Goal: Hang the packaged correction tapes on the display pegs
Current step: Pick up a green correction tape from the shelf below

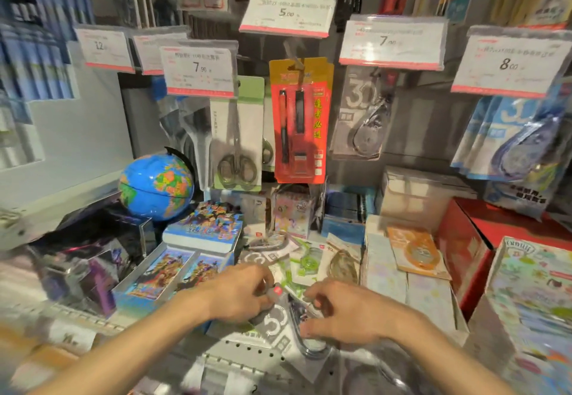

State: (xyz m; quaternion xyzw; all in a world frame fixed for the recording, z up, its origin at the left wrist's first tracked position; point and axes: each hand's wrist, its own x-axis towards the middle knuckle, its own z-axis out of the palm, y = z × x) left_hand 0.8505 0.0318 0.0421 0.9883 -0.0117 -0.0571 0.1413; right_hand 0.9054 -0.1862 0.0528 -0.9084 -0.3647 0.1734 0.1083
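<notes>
Low over the shelf, one grey correction tape pack (pixel 280 323) is gripped by both hands, left hand (pixel 238 294) and right hand (pixel 346 314), while several loose packs (pixel 309 263) remain unhung and some are seen on pegs (pixel 365 116).

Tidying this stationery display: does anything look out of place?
Yes. Several correction tape packs lie loose and overlapping on the shelf instead of hanging on pegs. Both the left hand and right hand are on a grey pack there.

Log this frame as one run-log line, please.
phase: pickup | left hand and right hand: both on grey correction tape pack over shelf pile | grey packs on peg | none being hung yet
</notes>
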